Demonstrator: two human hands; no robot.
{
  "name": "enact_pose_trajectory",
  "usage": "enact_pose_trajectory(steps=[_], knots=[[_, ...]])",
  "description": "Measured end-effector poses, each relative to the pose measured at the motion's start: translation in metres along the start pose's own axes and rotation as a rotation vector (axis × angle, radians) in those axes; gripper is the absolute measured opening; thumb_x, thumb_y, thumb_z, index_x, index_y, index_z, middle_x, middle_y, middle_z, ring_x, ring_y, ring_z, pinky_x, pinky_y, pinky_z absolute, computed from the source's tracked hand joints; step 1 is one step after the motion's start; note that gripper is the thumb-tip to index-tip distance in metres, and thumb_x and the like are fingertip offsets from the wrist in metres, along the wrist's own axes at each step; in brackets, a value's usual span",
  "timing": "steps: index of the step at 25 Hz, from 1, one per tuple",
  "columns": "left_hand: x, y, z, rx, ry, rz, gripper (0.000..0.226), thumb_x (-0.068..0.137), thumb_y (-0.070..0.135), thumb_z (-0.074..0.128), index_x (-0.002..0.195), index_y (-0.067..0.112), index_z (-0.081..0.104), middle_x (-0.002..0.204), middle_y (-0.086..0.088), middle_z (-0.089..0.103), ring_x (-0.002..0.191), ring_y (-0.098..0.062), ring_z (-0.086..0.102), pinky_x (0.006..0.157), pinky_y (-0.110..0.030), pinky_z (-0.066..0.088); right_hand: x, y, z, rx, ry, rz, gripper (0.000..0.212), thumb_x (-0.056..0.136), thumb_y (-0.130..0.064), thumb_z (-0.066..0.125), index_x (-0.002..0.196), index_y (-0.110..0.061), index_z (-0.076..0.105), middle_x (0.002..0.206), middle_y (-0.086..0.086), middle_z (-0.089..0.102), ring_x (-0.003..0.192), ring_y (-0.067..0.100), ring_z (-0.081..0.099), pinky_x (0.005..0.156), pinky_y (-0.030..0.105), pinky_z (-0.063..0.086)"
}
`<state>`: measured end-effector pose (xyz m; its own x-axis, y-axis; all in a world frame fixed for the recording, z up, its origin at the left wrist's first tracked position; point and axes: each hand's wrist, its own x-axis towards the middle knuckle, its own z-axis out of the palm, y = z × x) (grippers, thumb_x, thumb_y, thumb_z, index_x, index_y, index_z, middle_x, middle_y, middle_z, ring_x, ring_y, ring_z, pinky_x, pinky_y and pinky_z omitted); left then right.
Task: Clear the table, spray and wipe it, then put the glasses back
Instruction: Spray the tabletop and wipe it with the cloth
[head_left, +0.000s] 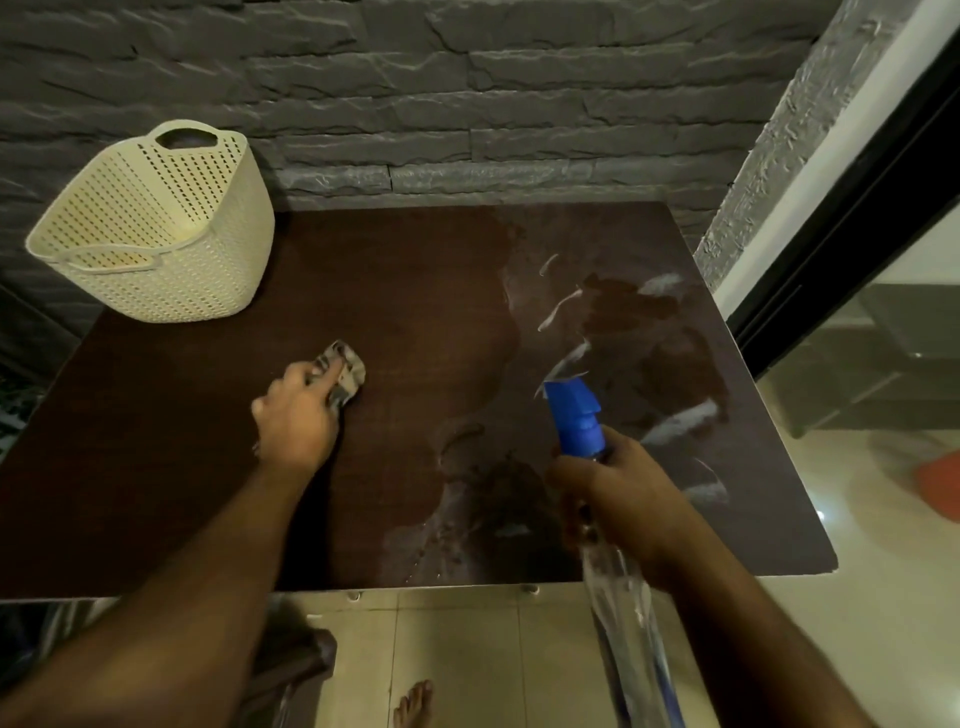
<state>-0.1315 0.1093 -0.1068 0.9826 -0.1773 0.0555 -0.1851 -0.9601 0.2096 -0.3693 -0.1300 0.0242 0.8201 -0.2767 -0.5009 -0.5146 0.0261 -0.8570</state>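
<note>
The left hand (296, 415) presses its fingers onto the soft, crumpled cloth (344, 373), while the right hand (618, 499) grips the light, probably slippery spray bottle (576, 415) at its neck.

This looked like a home: a dark wooden bench (208, 441) stood against a grey stacked-stone feature wall (467, 104), a cream perforated laundry basket (156, 228) sat on it, glossy cream floor tiles (467, 660) lay below, and a bare foot (414, 704) showed.
</note>
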Motion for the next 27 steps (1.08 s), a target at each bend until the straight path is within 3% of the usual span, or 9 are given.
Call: enact_pose_trajectory(steps=[3, 6, 9, 12, 15, 17, 19, 23, 27], knots=[[-0.024, 0.089, 0.021, 0.0, -0.116, 0.244, 0.054, 0.087, 0.02, 0.057, 0.136, 0.041, 0.046, 0.133, 0.0, 0.043, 0.11, -0.026, 0.046, 0.094, -0.043, 0.038, 0.009, -0.005, 0.01, -0.005, -0.019, -0.025, 0.016, 0.083, -0.012, 0.064, 0.097, -0.015, 0.056, 0.077, 0.009, 0.06, 0.063, 0.021, 0.06, 0.063, 0.037, 0.057], [-0.128, 0.056, 0.017, -0.039, -0.205, 0.523, 0.074, 0.078, 0.018, 0.07, 0.137, 0.048, 0.038, 0.133, 0.008, 0.043, 0.11, -0.02, 0.048, 0.091, -0.038, 0.043, 0.002, -0.014, 0.011, 0.032, -0.057, -0.045, 0.015, 0.084, -0.01, 0.064, 0.094, -0.016, 0.055, 0.072, 0.007, 0.059, 0.058, 0.017, 0.058, 0.056, 0.03, 0.054], [-0.084, 0.004, 0.007, -0.003, -0.098, 0.384, 0.071, 0.074, 0.012, 0.074, 0.134, 0.04, 0.05, 0.126, -0.001, 0.052, 0.105, -0.026, 0.053, 0.086, -0.045, 0.039, -0.002, -0.018, 0.001, 0.025, -0.027, -0.076, 0.016, 0.082, -0.011, 0.065, 0.095, -0.014, 0.055, 0.072, 0.006, 0.058, 0.058, 0.016, 0.058, 0.057, 0.029, 0.053], [0.005, 0.063, 0.009, -0.046, -0.033, 0.123, 0.051, 0.088, 0.018, 0.056, 0.136, 0.037, 0.05, 0.13, -0.005, 0.048, 0.11, -0.031, 0.047, 0.09, -0.043, 0.034, 0.003, -0.013, -0.001, 0.046, -0.031, -0.079, 0.018, 0.081, -0.011, 0.065, 0.095, -0.015, 0.054, 0.07, 0.005, 0.058, 0.058, 0.019, 0.058, 0.059, 0.033, 0.053], [-0.051, 0.129, 0.027, 0.001, -0.126, 0.38, 0.055, 0.088, 0.018, 0.054, 0.136, 0.044, 0.043, 0.132, 0.004, 0.042, 0.11, -0.024, 0.045, 0.094, -0.04, 0.035, 0.003, -0.011, 0.005, 0.062, -0.039, -0.087, 0.014, 0.083, -0.011, 0.063, 0.093, -0.017, 0.055, 0.069, 0.001, 0.059, 0.057, 0.014, 0.059, 0.058, 0.03, 0.051], [-0.128, 0.095, 0.023, -0.029, -0.202, 0.544, 0.067, 0.086, 0.017, 0.058, 0.139, 0.05, 0.032, 0.138, 0.011, 0.036, 0.116, -0.02, 0.041, 0.097, -0.035, 0.036, -0.005, -0.014, 0.006, 0.048, -0.041, -0.095, 0.013, 0.084, -0.013, 0.063, 0.094, -0.017, 0.055, 0.069, 0.001, 0.059, 0.056, 0.012, 0.058, 0.057, 0.028, 0.052], [-0.162, 0.033, 0.005, -0.045, -0.184, 0.472, 0.074, 0.083, 0.014, 0.063, 0.139, 0.052, 0.033, 0.142, 0.009, 0.037, 0.121, -0.022, 0.041, 0.1, -0.039, 0.035, -0.01, -0.016, 0.002, 0.053, -0.045, -0.096, 0.014, 0.085, -0.012, 0.063, 0.095, -0.017, 0.054, 0.071, 0.003, 0.059, 0.056, 0.013, 0.058, 0.057, 0.028, 0.053], [-0.048, 0.012, 0.005, -0.044, -0.015, 0.128, 0.054, 0.089, 0.016, 0.058, 0.137, 0.039, 0.048, 0.133, -0.005, 0.047, 0.112, -0.028, 0.046, 0.095, -0.045, 0.033, -0.01, -0.012, -0.001, 0.046, -0.054, -0.092, 0.017, 0.083, -0.012, 0.065, 0.096, -0.015, 0.054, 0.072, 0.006, 0.059, 0.057, 0.018, 0.058, 0.059, 0.034, 0.053], [-0.076, 0.09, 0.019, -0.071, -0.108, 0.268, 0.06, 0.088, 0.019, 0.057, 0.139, 0.045, 0.04, 0.136, 0.002, 0.04, 0.113, -0.024, 0.042, 0.095, -0.039, 0.036, -0.018, -0.009, 0.011, 0.026, -0.056, -0.084, 0.017, 0.083, -0.013, 0.064, 0.096, -0.014, 0.054, 0.071, 0.006, 0.058, 0.055, 0.017, 0.058, 0.056, 0.032, 0.052]])
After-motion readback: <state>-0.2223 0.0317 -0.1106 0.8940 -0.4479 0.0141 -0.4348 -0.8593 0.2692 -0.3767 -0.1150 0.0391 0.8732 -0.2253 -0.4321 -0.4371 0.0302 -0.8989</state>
